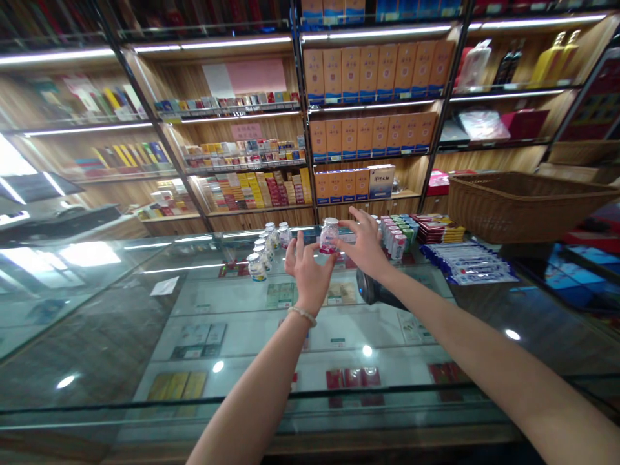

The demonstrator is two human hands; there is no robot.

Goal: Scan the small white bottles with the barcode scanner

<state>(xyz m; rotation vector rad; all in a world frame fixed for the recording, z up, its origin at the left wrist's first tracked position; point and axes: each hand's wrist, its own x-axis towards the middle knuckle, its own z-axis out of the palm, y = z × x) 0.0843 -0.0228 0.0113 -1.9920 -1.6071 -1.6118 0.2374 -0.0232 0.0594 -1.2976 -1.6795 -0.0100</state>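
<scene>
Both hands are stretched out over the glass table [145, 310] toward its far edge. The right hand [365, 245] has its grip pinched on a small white-capped bottle [329, 236], thumb and fingertips closed on the cap and upper part, the other fingers fanned out above. The bottle is upright, at the back of the table top between the two hands; whether it rests on the glass or is lifted just clear of it cannot be told. The left hand [306, 268] is just beside the bottle on its left, fingers spread and slightly curled, holding nothing, with a bead bracelet [302, 314] on the wrist. To the left of this hand stands a short row of bottles [264, 250] of the same kind. To the right of the right hand are more small containers [398, 234], flat packets [467, 263] and a wicker basket [523, 203].
</scene>
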